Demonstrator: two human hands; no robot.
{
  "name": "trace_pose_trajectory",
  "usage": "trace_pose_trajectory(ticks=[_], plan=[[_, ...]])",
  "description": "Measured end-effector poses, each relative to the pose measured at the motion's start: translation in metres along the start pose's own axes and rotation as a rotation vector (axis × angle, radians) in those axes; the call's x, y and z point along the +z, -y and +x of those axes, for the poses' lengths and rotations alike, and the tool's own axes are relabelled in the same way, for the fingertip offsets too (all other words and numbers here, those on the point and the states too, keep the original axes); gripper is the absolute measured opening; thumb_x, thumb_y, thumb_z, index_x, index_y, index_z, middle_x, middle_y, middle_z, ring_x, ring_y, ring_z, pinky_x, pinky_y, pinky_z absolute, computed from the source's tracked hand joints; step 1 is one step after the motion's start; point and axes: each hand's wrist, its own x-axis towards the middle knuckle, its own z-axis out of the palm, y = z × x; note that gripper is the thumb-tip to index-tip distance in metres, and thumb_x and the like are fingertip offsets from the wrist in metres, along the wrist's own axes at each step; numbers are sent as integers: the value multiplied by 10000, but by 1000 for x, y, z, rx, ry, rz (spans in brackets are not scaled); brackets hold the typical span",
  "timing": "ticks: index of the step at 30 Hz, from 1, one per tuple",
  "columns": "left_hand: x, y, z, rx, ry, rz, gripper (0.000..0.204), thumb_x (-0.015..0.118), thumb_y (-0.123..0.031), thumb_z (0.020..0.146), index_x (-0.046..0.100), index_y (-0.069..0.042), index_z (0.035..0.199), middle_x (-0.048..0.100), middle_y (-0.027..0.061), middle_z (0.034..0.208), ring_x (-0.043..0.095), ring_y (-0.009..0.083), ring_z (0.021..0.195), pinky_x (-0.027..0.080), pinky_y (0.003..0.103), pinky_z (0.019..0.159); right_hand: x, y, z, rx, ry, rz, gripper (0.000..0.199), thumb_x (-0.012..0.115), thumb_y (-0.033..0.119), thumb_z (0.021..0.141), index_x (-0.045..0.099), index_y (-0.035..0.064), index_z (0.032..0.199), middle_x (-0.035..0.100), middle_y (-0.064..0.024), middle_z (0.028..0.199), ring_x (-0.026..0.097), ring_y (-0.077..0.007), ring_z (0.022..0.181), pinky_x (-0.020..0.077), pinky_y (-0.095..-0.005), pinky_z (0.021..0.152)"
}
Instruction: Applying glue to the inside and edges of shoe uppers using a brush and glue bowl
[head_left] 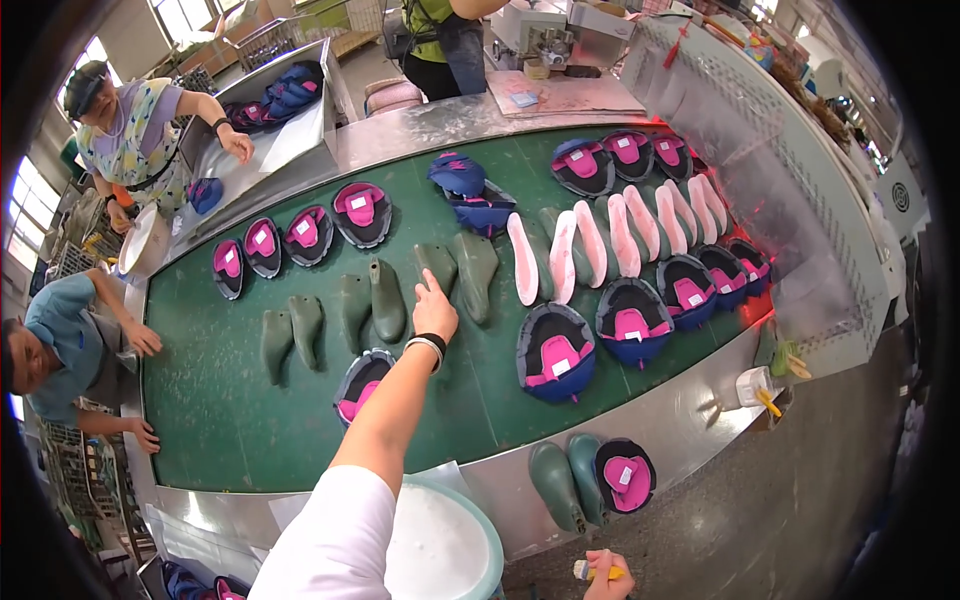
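Note:
My left hand [432, 312] reaches out over the green conveyor belt [230, 420]. Its index finger points up and touches the heel end of a green shoe last [437, 262], and it holds nothing. A black and white band sits on that wrist. A navy and pink shoe upper [360, 383] lies just under my forearm. My right hand [606, 576] is low at the bottom edge, closed around a small yellow and white object [592, 571]. Two green lasts [566, 484] and another upper [624, 475] rest on the metal rim near it.
Rows of navy-pink uppers [556, 352], pink insoles [622, 233] and green lasts [304, 327] cover the belt. A white basin with a teal rim [484, 520] stands below my arm. Two people work at the left edge [70, 350], another stands at the far end [445, 45].

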Motion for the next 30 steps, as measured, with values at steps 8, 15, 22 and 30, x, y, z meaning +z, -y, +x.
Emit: trace_pose_trajectory(ticks=[8,15,22,30], plan=[[11,-30,-25,373,190,212,843,686,-130,710,253,14,1418,453,234,1269,456,355,1188,425,406,931,8,10,-5,-5,28,32,234,528,174,972,662,-8,906,586,21,700,498,-43,619,410,-195,590],[44,-47,-15,-78,177,-306,996,645,-98,726,-18,-11,1465,401,337,1234,513,494,1051,435,483,939,10,7,-11,-40,25,43,236,528,168,972,660,-13,898,578,20,665,493,-46,606,412,-196,592],[24,-40,-13,27,408,-362,905,640,-297,807,79,14,1445,535,324,1175,563,434,1066,449,453,941,12,23,-32,3,60,-2,257,507,174,984,654,-17,894,596,5,703,511,-51,622,429,-200,618],[-145,108,-109,133,905,-615,511,569,-278,901,461,-37,1339,635,144,1147,623,212,984,477,326,885,-18,-10,-50,-140,25,-108,325,488,190,980,537,-16,734,635,-85,796,563,-132,745,451,-283,713]])
